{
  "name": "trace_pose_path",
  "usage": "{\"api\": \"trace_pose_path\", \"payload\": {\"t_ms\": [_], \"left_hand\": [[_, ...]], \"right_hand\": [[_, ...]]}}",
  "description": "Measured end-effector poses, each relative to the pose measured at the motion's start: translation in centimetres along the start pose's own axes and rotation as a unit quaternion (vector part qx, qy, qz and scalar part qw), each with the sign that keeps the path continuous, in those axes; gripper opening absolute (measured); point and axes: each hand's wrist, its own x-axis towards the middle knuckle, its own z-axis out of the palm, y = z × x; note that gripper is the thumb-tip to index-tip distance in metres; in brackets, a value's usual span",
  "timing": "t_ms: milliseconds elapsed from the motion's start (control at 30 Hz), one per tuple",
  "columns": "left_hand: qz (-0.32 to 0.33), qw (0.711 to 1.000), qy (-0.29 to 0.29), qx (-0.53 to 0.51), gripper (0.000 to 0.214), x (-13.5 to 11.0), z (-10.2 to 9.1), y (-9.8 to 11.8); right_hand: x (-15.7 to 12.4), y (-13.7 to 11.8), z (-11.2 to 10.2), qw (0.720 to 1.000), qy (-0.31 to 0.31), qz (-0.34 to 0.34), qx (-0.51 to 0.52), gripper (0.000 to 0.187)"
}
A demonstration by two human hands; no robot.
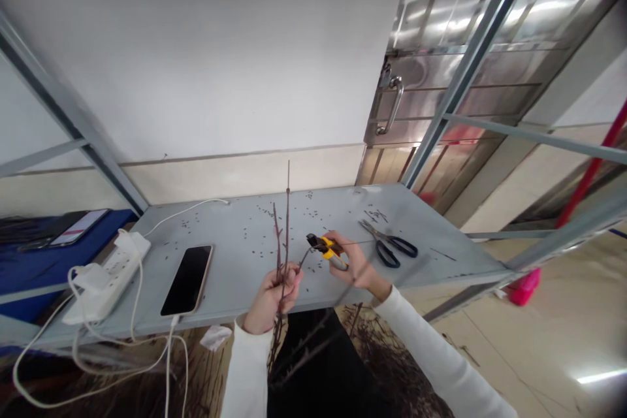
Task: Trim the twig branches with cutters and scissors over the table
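My left hand is closed around a thin brown branch with several side twigs, which rises above the grey shelf and trails down past my lap. In my right hand are cutting pliers with yellow and black handles. Their dark jaws point left, close to a side twig just right of my left hand; whether they touch it I cannot tell. Scissors with dark handles lie on the shelf to the right of the pliers.
Small dark cut bits are scattered over the grey shelf. A phone on a white cable and a white power strip lie at the left. Metal posts frame the shelf. Many cut twigs cover the floor below.
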Motion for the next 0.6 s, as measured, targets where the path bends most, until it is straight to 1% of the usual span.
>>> {"api": "trace_pose_path", "payload": {"t_ms": [133,300,433,600], "left_hand": [[0.016,1.000,0.000,-0.014,0.042,-0.20,-0.15,0.32],[0.007,1.000,-0.017,-0.022,0.044,-0.27,0.00,0.55],[0.014,0.999,-0.020,-0.030,0.043,-0.36,0.15,0.72],[0.010,1.000,-0.016,-0.024,0.044,-0.33,0.20,0.68]], "right_hand": [[-0.11,0.18,-0.21,1.000,-0.002,-0.016,-0.008,0.050],[-0.28,0.14,-0.17,0.999,-0.005,-0.031,-0.008,0.052],[-0.28,0.23,-0.09,0.999,0.001,-0.043,-0.003,0.053],[-0.16,0.18,-0.04,0.999,-0.001,-0.039,0.004,0.053]]}}
